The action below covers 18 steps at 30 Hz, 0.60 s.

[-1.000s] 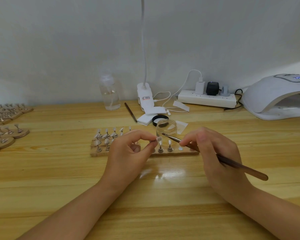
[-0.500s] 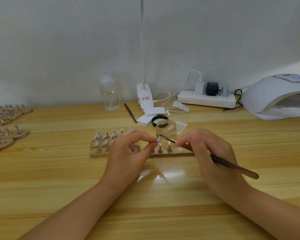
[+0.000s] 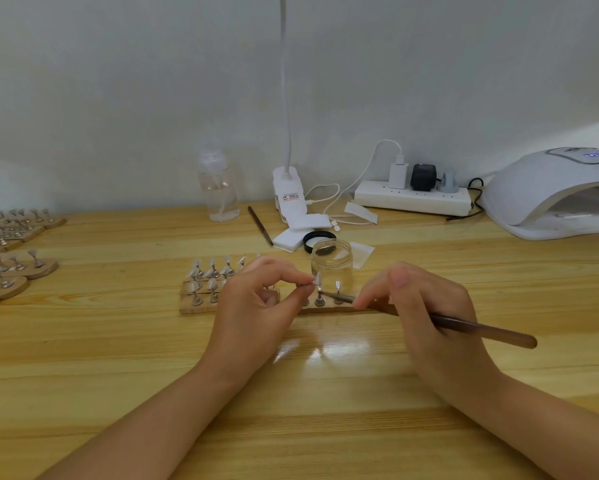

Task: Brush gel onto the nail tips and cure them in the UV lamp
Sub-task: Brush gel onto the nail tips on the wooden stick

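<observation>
The surface [image 3: 83, 341] is pale, glossy wood plank with lengthwise grain, and it mirrors a light patch just in front of the hands. The left hand [image 3: 256, 313] pinches a small clear nail tip [image 3: 317, 280] between thumb and forefinger, its other fingers curled loosely under. The right hand [image 3: 426, 317] has its grip clamped pen-fashion on a slim dark-brown brush [image 3: 478, 330]; the handle angles out to the right and its fine end touches the pinched tip.

Just behind both hands lies a flat wooden strip, the stand [image 3: 194, 308], bearing rows of small metal pegs capped with clear tips; the hands hide its middle. A short round clear jar [image 3: 332, 261] stands open just behind the stand. Its contents cannot be told. Its black lid [image 3: 320, 237] lies beside it, next to white foam pads [image 3: 287, 239] and a second brush [image 3: 260, 225].

At the far right edge sits the domed white UV lamp [image 3: 547, 188], its arched mouth facing left-front, well apart from the hands, with bare wood between. Along the wall are a white power strip [image 3: 412, 199] with plugs, a white clip lamp [image 3: 289, 188] with a bending neck, and a clear plastic bottle [image 3: 218, 188] part full of clear liquid. More stands [image 3: 14, 268] crowd the left edge.
</observation>
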Available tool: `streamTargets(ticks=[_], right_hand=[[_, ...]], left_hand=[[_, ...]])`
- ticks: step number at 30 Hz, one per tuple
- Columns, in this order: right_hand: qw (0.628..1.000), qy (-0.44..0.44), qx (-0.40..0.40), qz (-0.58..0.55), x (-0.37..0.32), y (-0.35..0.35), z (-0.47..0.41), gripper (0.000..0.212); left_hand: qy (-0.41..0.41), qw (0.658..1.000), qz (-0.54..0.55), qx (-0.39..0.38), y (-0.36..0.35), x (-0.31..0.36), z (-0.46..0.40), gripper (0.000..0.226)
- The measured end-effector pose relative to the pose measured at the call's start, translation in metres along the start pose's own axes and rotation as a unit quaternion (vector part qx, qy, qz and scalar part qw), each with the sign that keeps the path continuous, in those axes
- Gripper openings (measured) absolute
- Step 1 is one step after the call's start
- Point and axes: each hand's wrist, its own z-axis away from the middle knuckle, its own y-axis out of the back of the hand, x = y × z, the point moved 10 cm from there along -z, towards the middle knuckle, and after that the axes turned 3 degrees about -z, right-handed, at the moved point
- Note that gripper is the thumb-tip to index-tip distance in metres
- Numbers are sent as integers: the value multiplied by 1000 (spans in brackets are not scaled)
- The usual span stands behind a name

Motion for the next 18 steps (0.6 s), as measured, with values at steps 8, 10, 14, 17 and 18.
streamTargets(ticks=[8,10,14,17,18], right_hand=[[1000,-16,-13,8,3,-3,0,42],[1000,-6,-2,2,-1,1,0,45],[999,-22,19,-26,3,8,-2,32],[998,-54,11,-6,11,6,-2,24],[998,-62,5,-3,13,4,-2,23]], left_hand=[[8,1000,-1,5,1,-2,0,23],[13,1000,3,4,2,-3,1,21],[16,1000,1,0,2,-3,1,19],[26,1000,6,7,2,-4,2,20],[26,1000,5,6,2,-4,2,20]])
